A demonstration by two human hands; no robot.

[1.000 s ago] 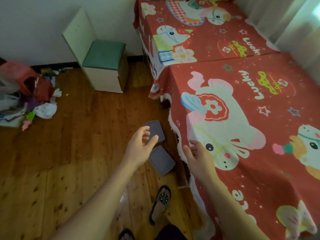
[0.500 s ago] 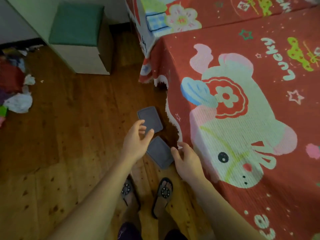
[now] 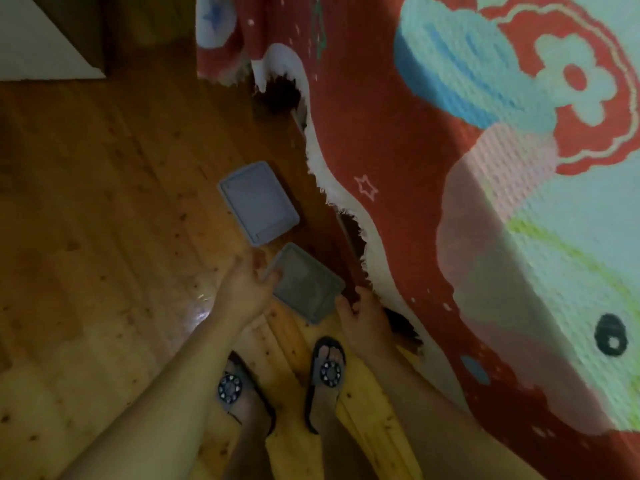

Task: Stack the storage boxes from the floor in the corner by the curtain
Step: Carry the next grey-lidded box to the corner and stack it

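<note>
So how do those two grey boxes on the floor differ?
The far box lies alone on the wooden floor, untouched; the near box has the left hand on one edge and the right hand at another. The far box looks lighter and bluer, the near box darker. Both are flat, grey and rectangular.

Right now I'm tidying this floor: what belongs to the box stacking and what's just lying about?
Job:
near grey box, left hand and right hand at its ends
far grey box

Lying about:
red blanket
sandals
white stool
</note>
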